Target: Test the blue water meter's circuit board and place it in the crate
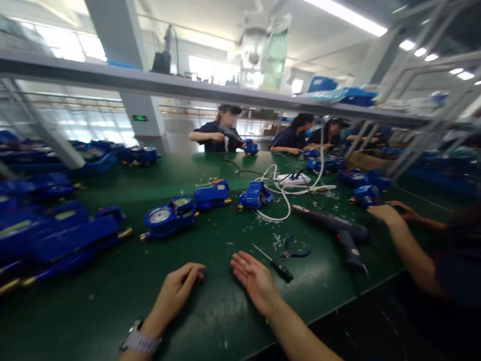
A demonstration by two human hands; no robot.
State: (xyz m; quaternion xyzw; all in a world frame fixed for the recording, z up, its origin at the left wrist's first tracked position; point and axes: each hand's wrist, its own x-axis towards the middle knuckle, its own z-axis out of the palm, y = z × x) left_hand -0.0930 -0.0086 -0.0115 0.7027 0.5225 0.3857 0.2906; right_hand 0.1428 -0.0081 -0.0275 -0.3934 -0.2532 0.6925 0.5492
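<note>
My left hand [179, 288], with a watch on its wrist, rests over the green table, fingers loosely bent and holding nothing. My right hand [257, 281] lies palm up with its fingers stretched out, and the palm is bare. Just right of it are a screwdriver [281, 271] with a dark handle and a pair of blue-handled pliers [295, 254]. Beyond my hands stand a blue meter [165, 218] with a round dial, a second blue meter [211, 194] and a third blue meter [255, 195]. A heat gun [338, 225] lies at the right.
Several blue meters [63, 230] crowd the left side. A white power strip [295, 179] with looped cable lies mid-table among white scraps. A co-worker's hand [387, 213] is at the right; people sit across the table. A shelf [210, 90] spans overhead.
</note>
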